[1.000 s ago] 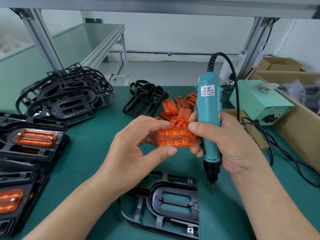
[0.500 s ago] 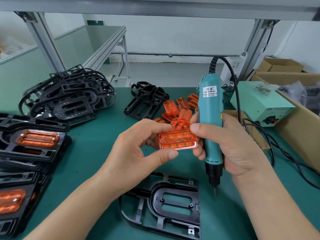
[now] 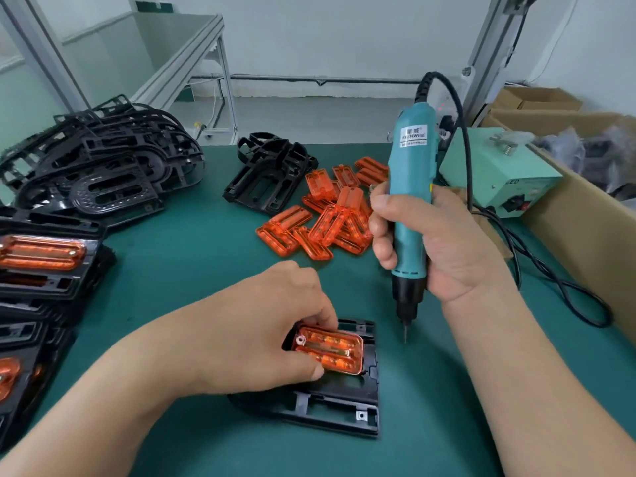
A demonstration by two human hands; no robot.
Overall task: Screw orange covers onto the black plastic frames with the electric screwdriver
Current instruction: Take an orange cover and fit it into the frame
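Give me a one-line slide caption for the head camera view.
Left hand holds an orange cover on a black frame; right hand grips the electric screwdriver upright.

The left hand [image 3: 261, 325] partly hides the frame [image 3: 330, 404].

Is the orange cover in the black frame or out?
In: the orange cover lies in the black frame, left hand pinching it.

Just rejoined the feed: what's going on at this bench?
The left hand pinches an orange cover, seating it on a black frame on the green table. The right hand grips the electric screwdriver upright, its bit beside the frame, not on the cover. Loose covers lie behind.
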